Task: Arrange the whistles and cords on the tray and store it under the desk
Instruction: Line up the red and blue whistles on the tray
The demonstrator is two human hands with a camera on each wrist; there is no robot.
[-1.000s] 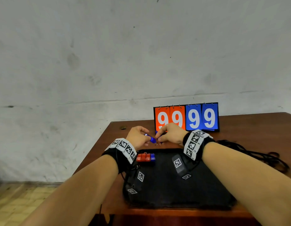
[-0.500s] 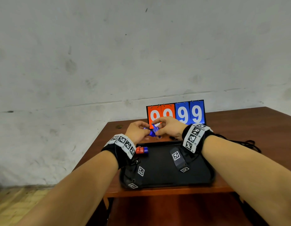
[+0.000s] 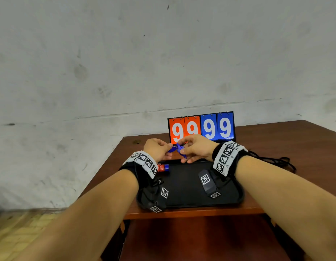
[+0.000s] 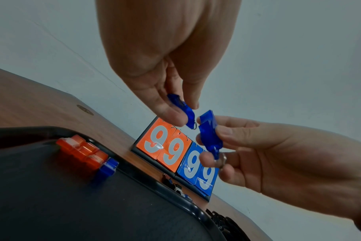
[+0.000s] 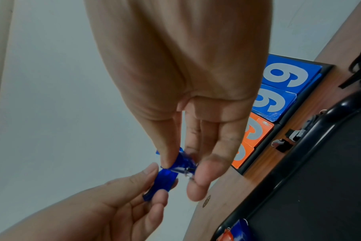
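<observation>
Centrally, above the far rim of the black tray (image 3: 184, 189) on the table (image 3: 276, 140): left hand (image 3: 157, 149) pinching one blue whistle (image 4: 183, 110), right hand (image 3: 196, 148) pinching another blue whistle (image 4: 209, 133), tips nearly touching. At the tray's upper-left corner, red whistles (image 3: 161, 167) beside a blue one. Right of frame, black cords (image 3: 276, 161).

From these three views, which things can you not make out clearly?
- Key rings joining the two blue whistles: too small, and the right hand covers them.
- Red whistles on the tray: head view, left wristband hides part of the row.
- Black cords: partly behind the right forearm.
</observation>
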